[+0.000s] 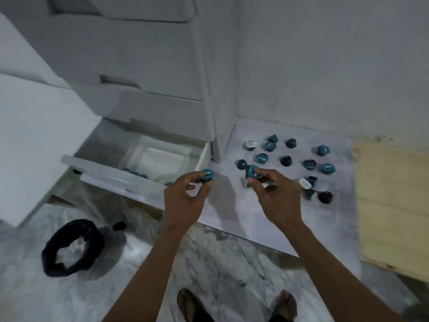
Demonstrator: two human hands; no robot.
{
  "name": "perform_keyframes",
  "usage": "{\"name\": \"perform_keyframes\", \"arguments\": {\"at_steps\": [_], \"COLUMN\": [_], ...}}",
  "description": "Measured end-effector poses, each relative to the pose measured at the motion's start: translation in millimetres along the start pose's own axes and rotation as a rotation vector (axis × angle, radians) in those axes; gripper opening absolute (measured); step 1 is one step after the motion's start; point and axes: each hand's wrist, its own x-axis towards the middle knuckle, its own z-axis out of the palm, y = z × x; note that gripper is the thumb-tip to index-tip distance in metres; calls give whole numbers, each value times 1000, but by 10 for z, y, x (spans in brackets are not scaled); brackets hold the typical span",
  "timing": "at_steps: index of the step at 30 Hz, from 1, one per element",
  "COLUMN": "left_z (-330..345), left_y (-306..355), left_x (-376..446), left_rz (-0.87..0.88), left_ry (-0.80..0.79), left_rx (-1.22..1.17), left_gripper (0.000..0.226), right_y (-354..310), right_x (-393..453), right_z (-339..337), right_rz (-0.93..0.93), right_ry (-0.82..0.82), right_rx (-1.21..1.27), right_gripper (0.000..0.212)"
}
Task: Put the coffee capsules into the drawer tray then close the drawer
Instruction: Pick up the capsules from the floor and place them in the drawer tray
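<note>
Head: left-hand capsule (pixel 206 175) lid-up.

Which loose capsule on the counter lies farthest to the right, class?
The teal-topped capsule at the right end of the middle row. Every other loose one sits left of it; the dark capsule below comes closest.

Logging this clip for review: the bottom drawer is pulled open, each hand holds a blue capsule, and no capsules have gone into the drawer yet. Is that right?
Not quite. The head view shows several blue capsules already lying in the drawer, along its front edge. The rest stands: the bottom drawer is pulled open, the left hand holds a blue capsule, and the right hand holds another.
</note>
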Motion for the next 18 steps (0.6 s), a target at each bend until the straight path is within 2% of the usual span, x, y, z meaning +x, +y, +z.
{"name": "perform_keyframes", "arguments": {"at_steps": [3, 10, 14, 18], "left_z": [-634, -1861, -2206, -2242], "left_y": [-322, -1049, -1258, -1493], "left_x": [180, 632, 1167, 1736], "left_rz": [48, 26, 42, 44], "left_ry": [-22, -11, -60, -155], "left_rx": [29, 52, 103, 153], "left_gripper": [25, 24, 25, 24], "right_y": [-322, -808, -1021, -1071], "right_x": [-144, -520, -386, -22], "right_z": [605, 1769, 2141, 2453], "right_rz": [-35, -65, -53, -49], "right_ry": [-30, -123, -128, -136], "right_rx": [34, 34, 28, -24], "right_gripper": [18, 21, 20, 18]}}
